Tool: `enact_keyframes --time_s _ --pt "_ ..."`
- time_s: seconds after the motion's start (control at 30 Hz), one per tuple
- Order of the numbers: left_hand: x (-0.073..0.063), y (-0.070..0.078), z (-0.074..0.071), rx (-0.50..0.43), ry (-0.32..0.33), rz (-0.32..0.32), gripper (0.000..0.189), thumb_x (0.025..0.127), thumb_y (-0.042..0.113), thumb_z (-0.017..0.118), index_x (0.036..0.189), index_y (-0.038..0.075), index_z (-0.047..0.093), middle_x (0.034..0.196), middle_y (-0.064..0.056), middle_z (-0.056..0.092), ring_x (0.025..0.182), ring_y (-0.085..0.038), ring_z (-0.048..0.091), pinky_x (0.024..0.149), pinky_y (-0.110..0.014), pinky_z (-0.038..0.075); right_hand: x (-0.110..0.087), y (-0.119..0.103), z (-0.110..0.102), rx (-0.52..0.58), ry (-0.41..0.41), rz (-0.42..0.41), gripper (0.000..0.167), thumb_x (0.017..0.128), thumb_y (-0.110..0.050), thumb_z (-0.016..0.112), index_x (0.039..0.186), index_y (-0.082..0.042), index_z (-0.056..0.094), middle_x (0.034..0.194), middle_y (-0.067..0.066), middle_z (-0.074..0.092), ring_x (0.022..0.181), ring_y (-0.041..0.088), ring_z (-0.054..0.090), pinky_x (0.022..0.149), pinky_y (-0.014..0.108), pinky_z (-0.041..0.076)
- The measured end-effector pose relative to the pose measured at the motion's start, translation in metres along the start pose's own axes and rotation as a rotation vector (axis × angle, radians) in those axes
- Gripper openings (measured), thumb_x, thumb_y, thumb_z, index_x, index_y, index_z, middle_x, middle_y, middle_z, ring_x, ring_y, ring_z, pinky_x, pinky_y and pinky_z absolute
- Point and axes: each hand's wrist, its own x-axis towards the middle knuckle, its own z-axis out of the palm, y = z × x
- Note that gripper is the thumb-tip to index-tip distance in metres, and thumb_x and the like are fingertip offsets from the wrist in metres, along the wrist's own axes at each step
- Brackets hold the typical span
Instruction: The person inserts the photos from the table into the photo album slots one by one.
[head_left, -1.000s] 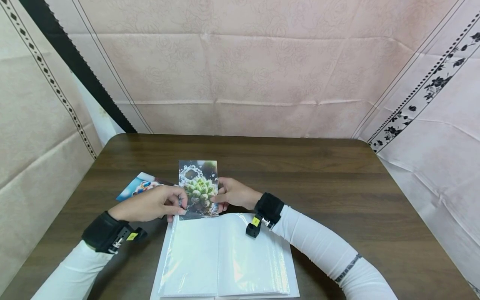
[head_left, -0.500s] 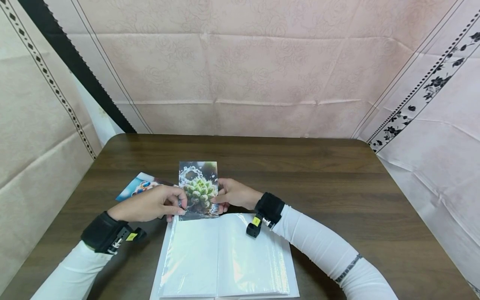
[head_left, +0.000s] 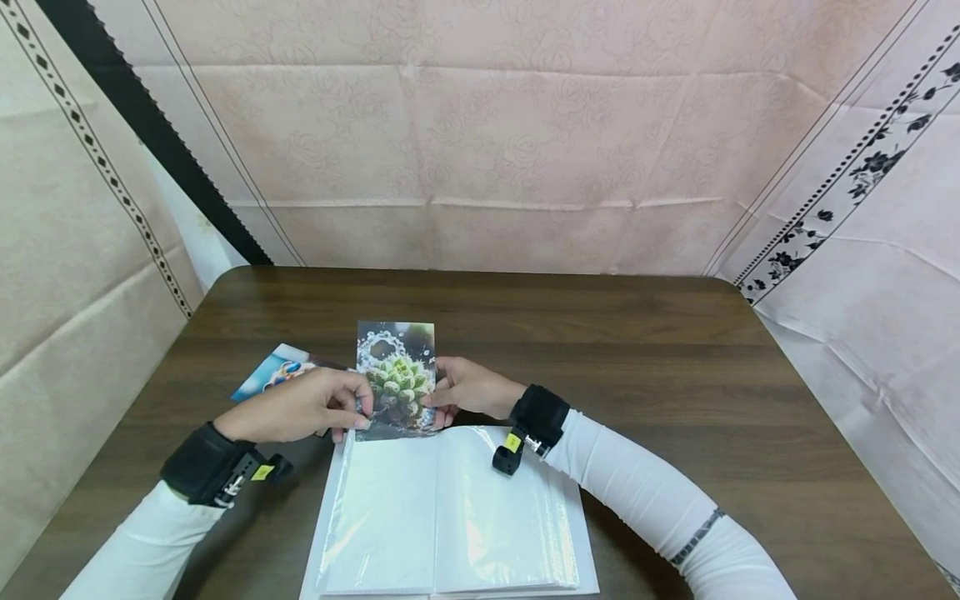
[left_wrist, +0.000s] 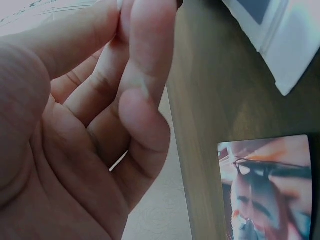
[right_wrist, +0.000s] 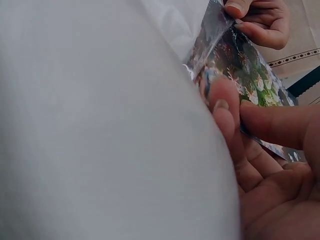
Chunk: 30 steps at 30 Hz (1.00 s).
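Note:
A photo album (head_left: 382, 517) lies spread flat, its clear pockets showing white behind them. A photo of a green succulent (head_left: 397, 367) stands out past the album's far edge, its lower end at the mouth of the left page's pocket. In the right wrist view, clear film (right_wrist: 210, 30) overlaps that end. My left hand (head_left: 307, 407) pinches the pocket's edge at the photo's lower left corner. With thumb and fingers, my right hand (head_left: 472, 387) pinches the photo's right edge, just beyond the album.
Further photos (head_left: 273, 371) lie on the brown table (head_left: 600, 350) beyond my left hand; one photo (left_wrist: 267, 190) also shows in the left wrist view. Pale patterned cloth (head_left: 525, 167) hangs behind the table's far edge.

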Motion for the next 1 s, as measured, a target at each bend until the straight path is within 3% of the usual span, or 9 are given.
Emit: enact_keyframes --time_s 0.13,0.2,0.37,0.5,0.6,0.7,0.83,1.0 --pt "0.000 0.000 0.000 0.007 0.004 0.001 0.012 0.097 0.025 0.069 0.104 0.016 0.064 0.079 0.005 0.070 0.069 -0.026 0.067 0.057 -0.034 0.053 -0.001 -0.001 0.000 0.009 -0.025 0.015 0.061 0.102 -0.006 0.058 0.153 0.001 0.024 0.070 0.002 0.070 0.060 0.011 0.067 0.066 0.023 0.055" --pt "0.000 0.000 -0.001 0.012 0.006 0.002 0.012 0.098 0.026 0.069 0.103 0.016 0.064 0.079 0.005 0.070 0.069 -0.025 0.067 0.057 -0.034 0.053 0.000 -0.001 0.001 0.001 -0.019 0.015 0.052 0.102 -0.007 0.058 0.146 0.001 0.031 0.070 0.002 0.069 0.059 0.011 0.066 0.065 0.023 0.054" --pt "0.000 0.001 0.000 0.030 0.011 -0.001 0.009 0.098 0.024 0.069 0.103 0.017 0.065 0.078 0.006 0.070 0.069 -0.023 0.067 0.057 -0.034 0.054 0.003 0.000 0.000 -0.084 0.083 -0.013 0.022 0.102 -0.016 0.062 0.113 -0.003 0.049 0.071 0.002 0.062 0.064 0.014 0.061 0.063 0.025 0.048" --pt "0.000 0.001 0.000 0.040 0.012 -0.014 0.007 0.098 0.023 0.069 0.102 0.018 0.067 0.080 0.006 0.070 0.072 -0.028 0.068 0.059 -0.034 0.054 0.007 -0.002 -0.006 -0.064 0.196 -0.043 0.038 0.101 -0.017 0.063 0.133 -0.005 0.047 0.084 0.004 0.063 0.077 0.018 0.060 0.068 0.027 0.050" --pt "0.000 0.001 0.000 0.042 0.011 -0.018 0.007 0.098 0.023 0.069 0.102 0.019 0.067 0.080 0.006 0.070 0.072 -0.027 0.068 0.059 -0.035 0.054 0.010 -0.006 -0.011 -0.036 0.260 -0.074 0.066 0.101 -0.015 0.063 0.156 -0.009 0.027 0.100 0.009 0.067 0.085 0.020 0.063 0.074 0.029 0.055" --pt "0.000 0.001 0.000 0.037 0.008 -0.019 0.006 0.098 0.023 0.069 0.102 0.019 0.067 0.080 0.006 0.069 0.071 -0.023 0.067 0.060 -0.035 0.054 0.014 -0.012 -0.017 -0.050 0.293 -0.115 0.073 0.100 -0.014 0.064 0.160 -0.015 0.022 0.109 0.013 0.067 0.087 0.023 0.065 0.076 0.032 0.057" --pt "0.000 0.001 0.000 0.025 -0.001 -0.021 0.006 0.099 0.023 0.067 0.103 0.019 0.067 0.079 0.003 0.068 0.070 -0.019 0.064 0.061 -0.034 0.054 0.019 -0.021 -0.023 -0.126 0.306 -0.169 0.069 0.101 -0.015 0.064 0.159 -0.020 0.028 0.103 0.012 0.064 0.085 0.026 0.065 0.075 0.037 0.058" --pt "0.000 0.001 0.001 0.021 -0.001 -0.012 0.005 0.099 0.022 0.066 0.103 0.019 0.067 0.081 0.002 0.066 0.068 -0.015 0.061 0.062 -0.033 0.055 0.024 -0.028 -0.026 -0.236 0.311 -0.208 0.048 0.102 -0.019 0.062 0.149 -0.018 0.049 0.096 0.013 0.059 0.085 0.029 0.062 0.076 0.046 0.059"
